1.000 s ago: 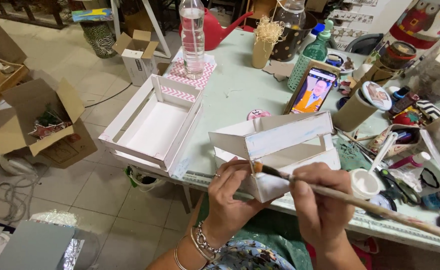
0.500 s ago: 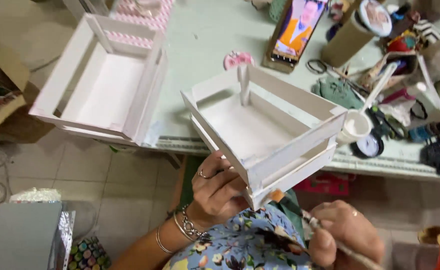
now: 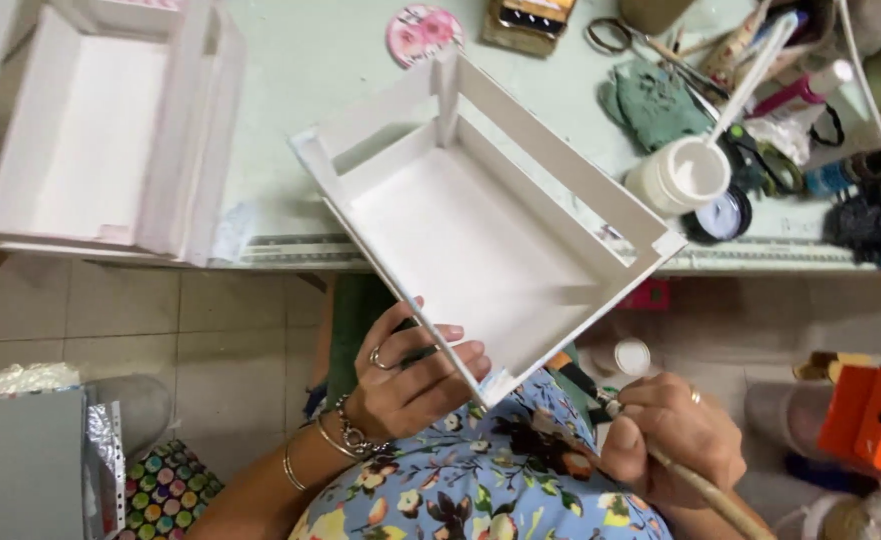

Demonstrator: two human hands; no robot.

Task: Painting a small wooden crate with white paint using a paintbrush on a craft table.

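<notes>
The worktop [image 3: 361, 60] in front of me carries a second white crate [image 3: 91, 130] at its left edge. My crate [image 3: 481, 230], tilted above my lap, looks white all over inside; I judge only its lower edge remains. My left hand [image 3: 411, 380] clamps its near corner; my right hand [image 3: 676, 435] grips the paintbrush [image 3: 701, 485].

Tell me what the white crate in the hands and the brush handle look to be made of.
Crate: probably thin wood slats under matt white paint; flat boards and square corner posts show, with no grain visible. Brush handle: bare, pale wood, seemingly unvarnished, with a dull tan surface. The right hand grips it.
</notes>
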